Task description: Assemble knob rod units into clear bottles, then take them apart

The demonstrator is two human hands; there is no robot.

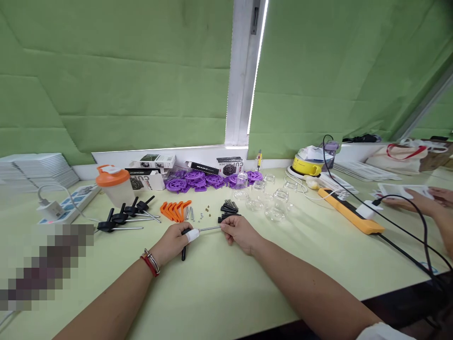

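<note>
My left hand [177, 241], with white tape on the thumb, is closed around a black-handled part with a thin metal rod [210, 229]. The rod points right, and my right hand [240, 232] pinches its far end; anything small in those fingertips is hidden. Just behind my right hand lie black cylindrical pieces [230, 208]. Orange angled pieces [175, 210] sit in a row behind my left hand, beside several silver screws [190, 213] and tiny brass-coloured bits [207, 208]. Similar black parts with rods [122, 217] lie to the left.
Purple plastic pieces [194, 181] and printed boxes [146, 179] line the back. Clear jars [278, 205] stand right of centre. An orange-lidded shaker [115, 184] and a white power strip [76, 203] are left. Right are an orange power strip [348, 210], cables and another person's hands [414, 200].
</note>
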